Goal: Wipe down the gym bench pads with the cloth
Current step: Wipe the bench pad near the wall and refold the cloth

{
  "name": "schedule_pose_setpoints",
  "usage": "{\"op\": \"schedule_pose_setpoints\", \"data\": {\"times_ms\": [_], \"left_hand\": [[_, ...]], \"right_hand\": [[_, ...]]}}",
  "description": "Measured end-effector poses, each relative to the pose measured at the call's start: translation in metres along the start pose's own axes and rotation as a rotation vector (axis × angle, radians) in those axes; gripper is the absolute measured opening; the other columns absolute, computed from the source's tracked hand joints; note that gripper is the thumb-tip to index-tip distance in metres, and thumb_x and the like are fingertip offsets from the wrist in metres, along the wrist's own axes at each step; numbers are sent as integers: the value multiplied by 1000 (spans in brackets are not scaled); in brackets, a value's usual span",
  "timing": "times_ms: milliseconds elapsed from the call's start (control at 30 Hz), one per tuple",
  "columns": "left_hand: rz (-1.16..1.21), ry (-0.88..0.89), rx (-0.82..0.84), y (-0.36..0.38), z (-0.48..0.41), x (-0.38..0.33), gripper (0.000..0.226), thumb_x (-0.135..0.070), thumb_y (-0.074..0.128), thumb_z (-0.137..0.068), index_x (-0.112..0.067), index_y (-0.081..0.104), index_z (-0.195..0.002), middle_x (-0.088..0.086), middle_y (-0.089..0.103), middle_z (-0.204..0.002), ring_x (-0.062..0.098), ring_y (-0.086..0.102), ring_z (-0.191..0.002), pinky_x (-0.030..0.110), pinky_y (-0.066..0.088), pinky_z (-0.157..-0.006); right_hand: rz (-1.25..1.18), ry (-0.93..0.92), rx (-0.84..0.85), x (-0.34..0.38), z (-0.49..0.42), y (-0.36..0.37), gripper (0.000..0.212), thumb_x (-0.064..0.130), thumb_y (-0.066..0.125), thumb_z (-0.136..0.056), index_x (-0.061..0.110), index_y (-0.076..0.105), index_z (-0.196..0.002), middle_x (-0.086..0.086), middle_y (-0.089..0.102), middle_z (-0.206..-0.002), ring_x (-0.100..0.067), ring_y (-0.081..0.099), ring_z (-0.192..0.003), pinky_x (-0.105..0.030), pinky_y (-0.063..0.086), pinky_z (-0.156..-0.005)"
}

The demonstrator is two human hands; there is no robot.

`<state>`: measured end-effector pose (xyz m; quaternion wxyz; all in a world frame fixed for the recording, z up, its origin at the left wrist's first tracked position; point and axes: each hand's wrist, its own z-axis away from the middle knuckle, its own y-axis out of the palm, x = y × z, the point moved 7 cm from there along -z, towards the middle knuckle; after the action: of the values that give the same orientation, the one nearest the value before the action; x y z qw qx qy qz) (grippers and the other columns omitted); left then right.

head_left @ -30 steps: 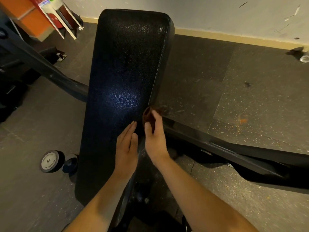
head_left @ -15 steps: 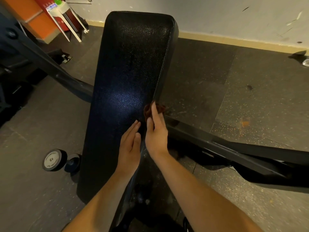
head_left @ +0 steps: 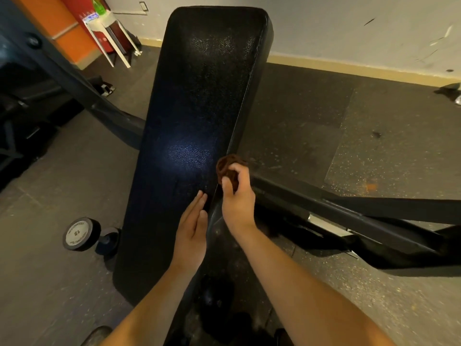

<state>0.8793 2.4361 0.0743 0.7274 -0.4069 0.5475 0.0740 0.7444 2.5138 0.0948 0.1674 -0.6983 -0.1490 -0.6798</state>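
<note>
**A:** What did the head view show of the cloth?

**B:** The brown cloth (head_left: 227,168) was bunched into a ball. It sat against the right edge of the long black surface (head_left: 199,96), about halfway along it. The person's right hand (head_left: 238,201) had its thumb and fingers curled round the cloth, holding it at that edge. Whether the cloth pressed on the top or on the side of the padding could not be told.

**A:** And the other hand?

**B:** The left hand (head_left: 190,228) lay flat on the surface just beside the right hand. Its fingers were straight and close together, holding nothing, and the fingertips pointed toward the far end.

**A:** What lay around them?

**B:** A dumbbell (head_left: 81,234) marked 15 lay on the floor (head_left: 299,121), just left of the surface near its close end. A dark metal bar (head_left: 361,216) ran off to the right from under the right hand. Far to the upper left a white stool (head_left: 103,21) stood by an orange wall, with a green bottle (head_left: 99,6) on it. The floor was dark speckled matting, and a pale wall rose beyond the far end.
</note>
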Motion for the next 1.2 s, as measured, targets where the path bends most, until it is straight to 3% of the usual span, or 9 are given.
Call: {"op": "schedule_pose_setpoints", "data": {"times_ms": [100,267,367,467,567,733,833,1000,1200], "left_hand": [[110,32,4,3,5,5,38,-30,35,-109,-48,42,-142,-35,37,-150,-9,31,-142,26,26,-116],[-6,128,-21,4,7,12,40,-31,34,-110,-36,41,-150,-28,34,-155,-5,28,-145,34,26,-121],[-81,181,-127,9,6,19,42,-34,36,-109,-34,40,-151,-32,32,-154,-7,25,-145,34,22,-121],[-92,239,-227,18,3,28,41,-35,37,-109,-37,40,-150,-30,33,-155,-6,23,-146,34,20,-122],[-78,305,-304,20,1,34,41,-34,37,-107,-36,43,-148,-25,37,-154,-3,27,-146,38,24,-122],[-39,373,-328,20,3,38,39,-25,40,-109,-37,44,-145,-27,41,-150,-5,30,-143,41,26,-123],[-69,401,-355,20,3,39,38,-28,40,-109,-38,44,-145,-23,41,-153,-6,30,-143,41,26,-123],[-39,418,-367,19,5,41,42,-39,37,-106,-33,49,-146,-19,44,-152,-5,32,-143,42,28,-122],[-27,447,-351,20,2,44,38,-30,38,-108,-33,48,-145,-20,43,-152,-5,32,-143,39,28,-122]], "right_hand": [[36,39,54,-28,41,10,25,11,56,-98,30,58,-114,16,62,-113,11,56,-108,-10,44,-90],[127,4,165,-42,52,4,33,14,62,-95,33,58,-122,18,61,-124,6,55,-117,-25,46,-106],[70,-76,40,-24,12,-21,57,18,59,-98,39,37,-145,19,38,-144,9,37,-129,-7,32,-103],[113,-192,-20,-18,-10,-15,49,20,56,-100,29,42,-146,8,40,-143,4,40,-123,-15,38,-102],[87,-289,-7,-41,20,3,39,17,57,-99,25,53,-137,13,48,-133,7,45,-121,-11,37,-103],[79,-325,100,-76,54,6,29,15,62,-95,27,63,-122,16,56,-121,7,52,-113,-22,44,-104],[12,-391,12,-50,19,-9,37,15,56,-99,27,56,-135,15,53,-133,6,47,-124,-21,37,-112],[23,-413,19,-44,6,15,52,14,46,-104,32,36,-152,11,30,-160,-2,20,-148,-37,21,-124],[82,-493,178,-92,63,13,50,7,56,-98,31,51,-142,12,47,-149,6,36,-139,-32,32,-118]]}}
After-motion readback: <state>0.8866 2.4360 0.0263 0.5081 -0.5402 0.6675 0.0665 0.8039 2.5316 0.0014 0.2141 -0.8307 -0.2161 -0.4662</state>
